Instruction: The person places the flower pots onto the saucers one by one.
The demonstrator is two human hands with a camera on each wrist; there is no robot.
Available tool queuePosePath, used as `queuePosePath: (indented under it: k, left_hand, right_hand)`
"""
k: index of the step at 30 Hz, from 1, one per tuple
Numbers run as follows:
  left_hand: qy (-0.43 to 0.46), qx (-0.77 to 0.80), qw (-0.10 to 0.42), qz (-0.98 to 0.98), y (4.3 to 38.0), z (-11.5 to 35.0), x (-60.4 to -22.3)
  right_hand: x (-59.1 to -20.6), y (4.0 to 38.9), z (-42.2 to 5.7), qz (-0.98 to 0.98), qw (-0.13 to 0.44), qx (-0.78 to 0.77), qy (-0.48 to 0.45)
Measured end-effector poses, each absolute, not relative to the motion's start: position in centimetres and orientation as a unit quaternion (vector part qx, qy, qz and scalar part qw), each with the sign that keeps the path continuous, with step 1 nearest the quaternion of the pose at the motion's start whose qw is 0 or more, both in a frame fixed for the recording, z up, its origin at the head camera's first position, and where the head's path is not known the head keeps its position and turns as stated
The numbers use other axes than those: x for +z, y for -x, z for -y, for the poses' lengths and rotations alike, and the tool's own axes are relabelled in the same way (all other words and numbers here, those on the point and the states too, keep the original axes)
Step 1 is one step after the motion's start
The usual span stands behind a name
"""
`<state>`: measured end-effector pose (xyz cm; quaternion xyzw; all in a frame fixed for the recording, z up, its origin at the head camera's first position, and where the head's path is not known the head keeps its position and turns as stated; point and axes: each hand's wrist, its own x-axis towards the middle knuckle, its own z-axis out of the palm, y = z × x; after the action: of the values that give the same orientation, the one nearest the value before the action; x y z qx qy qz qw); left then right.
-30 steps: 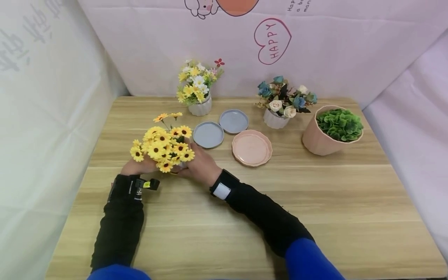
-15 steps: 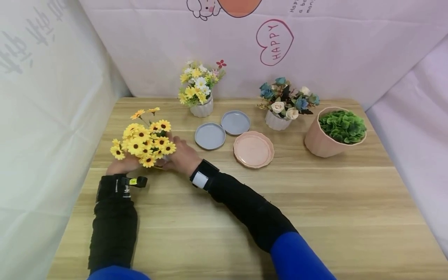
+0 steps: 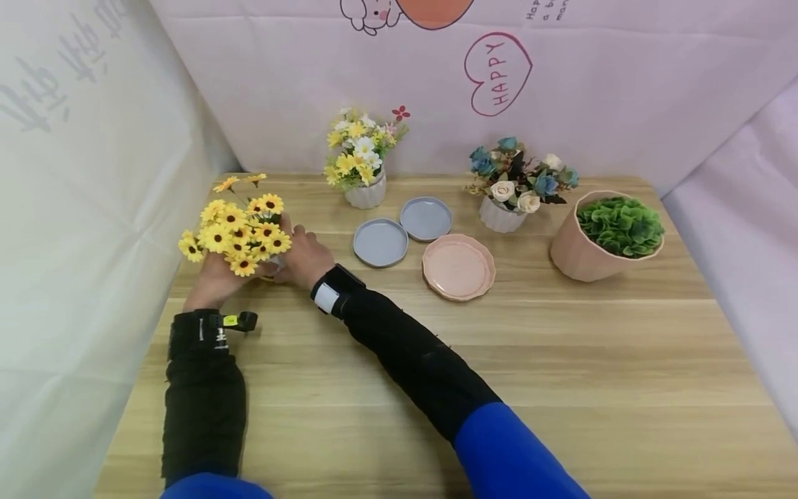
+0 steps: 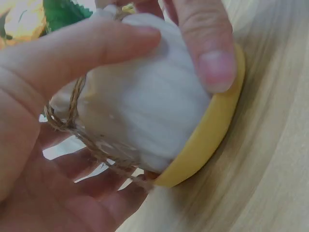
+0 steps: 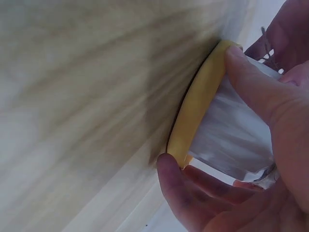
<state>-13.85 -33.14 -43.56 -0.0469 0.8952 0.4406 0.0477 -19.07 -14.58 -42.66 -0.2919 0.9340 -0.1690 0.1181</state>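
A whitish ribbed flowerpot (image 4: 145, 92) with twine around it sits in a shallow yellow saucer (image 5: 195, 111). Yellow flowers with dark centres (image 3: 237, 229) rise from the pot and cover much of it in the head view. My left hand (image 3: 215, 283) grips the pot, thumb along one side and fingers around the other. With my right hand (image 3: 307, 260) I hold the saucer between thumb (image 5: 251, 84) and fingers, the thumb on its rim. The saucer's underside is right at the wooden tabletop (image 5: 87, 106), towards the table's left back part.
Two grey-blue saucers (image 3: 381, 242) and a pink scalloped saucer (image 3: 458, 267) lie mid-table. Behind them stand a pot of white and yellow flowers (image 3: 364, 188) and a pot of blue and cream roses (image 3: 502, 215). A pink pot (image 3: 580, 249) with green leaves is at right.
Both hands have carried the flowerpot and yellow saucer leftward and a little farther back over the table. Both hands have kept their hold. The other pots and saucers stay where they were.
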Motion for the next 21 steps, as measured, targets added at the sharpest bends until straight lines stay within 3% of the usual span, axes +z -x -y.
queuePosePath:
  k: [4,11,16,21]
  left_hand:
    - [0.042,0.505,0.009,-0.862,14.1,33.4,-43.8]
    - [0.029,0.51,0.003,-0.86,14.0,33.4,-44.0]
    - [0.012,0.486,0.03,-0.873,14.0,33.7,-43.6]
    - [-0.009,0.456,0.098,-0.885,13.2,34.4,-42.4]
  right_hand:
    - [-42.5,19.6,15.8,-0.94,0.128,-0.158,0.274]
    - [-42.7,20.0,16.1,-0.94,0.137,-0.151,0.272]
    - [-42.6,20.2,15.8,-0.934,0.153,-0.165,0.278]
    - [-42.2,20.2,15.1,-0.924,0.158,-0.184,0.295]
